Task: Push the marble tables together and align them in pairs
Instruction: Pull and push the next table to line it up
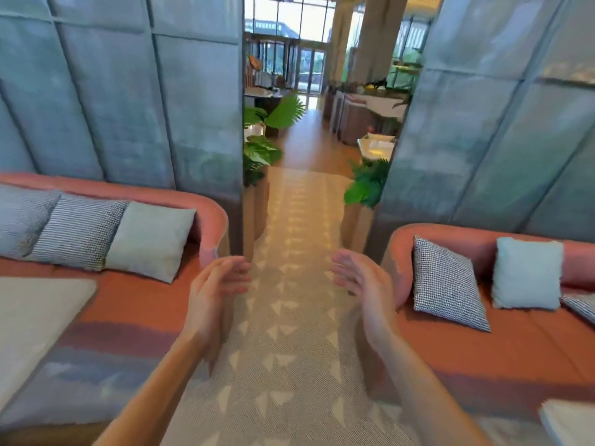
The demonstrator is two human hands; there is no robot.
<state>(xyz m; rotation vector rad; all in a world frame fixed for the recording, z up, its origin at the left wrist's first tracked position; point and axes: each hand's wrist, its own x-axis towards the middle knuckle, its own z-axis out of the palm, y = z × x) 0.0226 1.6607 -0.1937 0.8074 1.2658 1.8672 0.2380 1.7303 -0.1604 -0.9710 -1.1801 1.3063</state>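
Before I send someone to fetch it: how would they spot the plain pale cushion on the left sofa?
Find the orange sofa left of the aisle. Three cushions lean on its backrest; take the plain pale cushion nearest the aisle, not the woven ones beside it.

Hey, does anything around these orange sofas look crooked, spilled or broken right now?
Nothing stands out. The cushions on the left orange sofa and right orange sofa sit propped against the backrests, the patterned carpet aisle shows no spill, and both hands hover open, holding nothing.
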